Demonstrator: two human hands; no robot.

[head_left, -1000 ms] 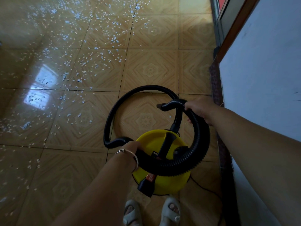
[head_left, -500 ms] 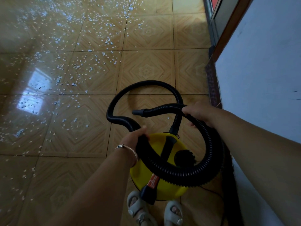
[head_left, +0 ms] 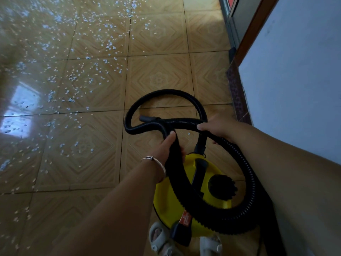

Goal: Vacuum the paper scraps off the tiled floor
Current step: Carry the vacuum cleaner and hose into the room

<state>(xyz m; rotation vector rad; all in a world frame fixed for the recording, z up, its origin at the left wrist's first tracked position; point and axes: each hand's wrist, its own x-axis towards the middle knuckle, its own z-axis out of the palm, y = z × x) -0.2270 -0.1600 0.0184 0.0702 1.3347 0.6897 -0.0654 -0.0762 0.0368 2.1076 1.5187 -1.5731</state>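
Left fingers point(head_left: 181, 154): curled round the black ribbed hose point(head_left: 246, 163) with the thumb on top, gripping it just above the yellow canister.
Left hand point(head_left: 165, 147): reaches in from below, with a thin silver bangle point(head_left: 156, 161) on the wrist.
Right fingers point(head_left: 202, 127): wrapped over the hose farther along and closed on it where two runs cross.
Right hand point(head_left: 216, 130): comes in from the wall side, with a short stretch of hose between it and the other hand.
Hose: one big coil lies over the canister and another loops out over the floor ahead. Its smooth nozzle end point(head_left: 147, 119) points left, just beyond the hands.
Vacuum cleaner point(head_left: 169, 202): round and yellow-topped with a black carry handle point(head_left: 199, 170). It stands just in front of the person's sandalled feet point(head_left: 157, 235).
Paper scraps point(head_left: 73, 76): small white bits scattered thickly over the tiles to the left and ahead, well apart from the nozzle end. A single bit lies near the hose between the hands.
Tiled floor point(head_left: 158, 43): glossy tan tiles with a diamond pattern and bright glare at the left.
Wall point(head_left: 295, 71): pale, along the right, with a dark patterned skirting point(head_left: 236, 95) and a brown door frame point(head_left: 252, 28) beyond.
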